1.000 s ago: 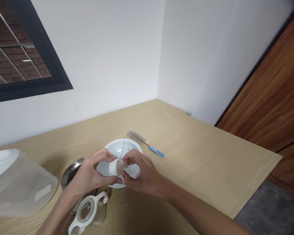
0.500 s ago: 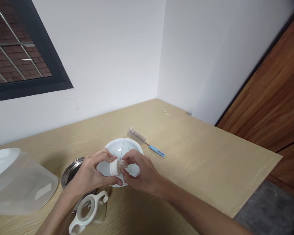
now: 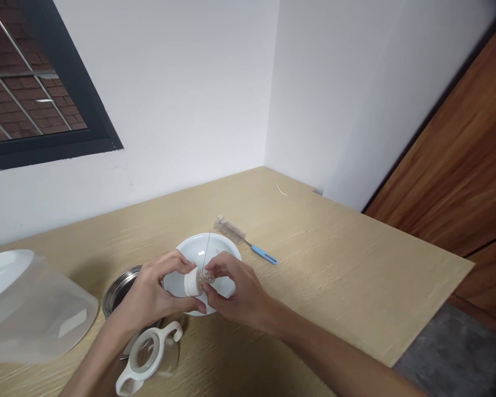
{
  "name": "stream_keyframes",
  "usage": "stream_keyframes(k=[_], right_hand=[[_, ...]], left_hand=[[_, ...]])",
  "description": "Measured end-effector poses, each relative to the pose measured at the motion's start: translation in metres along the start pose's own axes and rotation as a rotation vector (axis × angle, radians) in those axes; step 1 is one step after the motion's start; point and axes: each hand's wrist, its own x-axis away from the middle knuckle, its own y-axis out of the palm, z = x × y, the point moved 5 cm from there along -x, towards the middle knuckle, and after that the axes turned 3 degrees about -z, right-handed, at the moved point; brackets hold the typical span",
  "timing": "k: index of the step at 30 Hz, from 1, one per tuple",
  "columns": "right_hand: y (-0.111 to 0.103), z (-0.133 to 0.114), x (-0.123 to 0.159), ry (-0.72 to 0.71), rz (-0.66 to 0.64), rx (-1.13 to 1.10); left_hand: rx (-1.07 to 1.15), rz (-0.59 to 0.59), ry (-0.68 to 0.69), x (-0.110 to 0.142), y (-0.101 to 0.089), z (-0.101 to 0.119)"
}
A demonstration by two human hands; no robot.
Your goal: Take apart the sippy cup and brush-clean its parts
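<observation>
Over a white bowl [image 3: 186, 247], my left hand [image 3: 157, 289] grips the white screw ring of a baby bottle nipple [image 3: 193, 282] between thumb and fingers. The ring is tilted sideways, with its clear teat pointing right. My right hand [image 3: 240, 289] pinches that teat between thumb and fingertips. A thin dark wire-like line rises from between the hands across the bowl; what it belongs to is hidden. Just below my left hand stands a clear baby bottle [image 3: 167, 361] with a white two-handled ring [image 3: 158, 353] around its open top.
A bottle brush [image 3: 252, 245] with a blue handle lies behind the bowl. Partly under my left forearm is a steel pan [image 3: 116, 286]. A large translucent container [image 3: 41, 314] takes up the left. A short white strip [image 3: 281, 190] lies near the wall corner of the wooden table [image 3: 334, 264].
Almost nothing differs. Both hands keep the same hold on the nipple and its ring, with only a very slight shift of the view.
</observation>
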Motion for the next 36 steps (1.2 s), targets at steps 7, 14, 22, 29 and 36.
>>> stream_keyframes(k=[7,14,22,29,36], right_hand=[[-0.002,-0.002,-0.003,0.094,-0.048,-0.301],[0.008,0.005,-0.001,0.34,-0.083,-0.724],[0.001,0.005,-0.006,0.296,0.013,-0.523],[0.005,0.012,-0.004,0.28,-0.023,-0.489],[0.003,0.005,-0.005,0.204,0.019,-0.393]], left_hand=[[0.025,0.07,0.047,0.0,-0.003,0.001],[0.067,0.178,0.234,-0.002,-0.009,0.005],[0.05,0.285,0.334,-0.002,-0.005,0.008],[0.002,0.296,0.31,-0.001,0.001,0.003],[0.031,0.254,0.28,-0.002,0.0,0.008]])
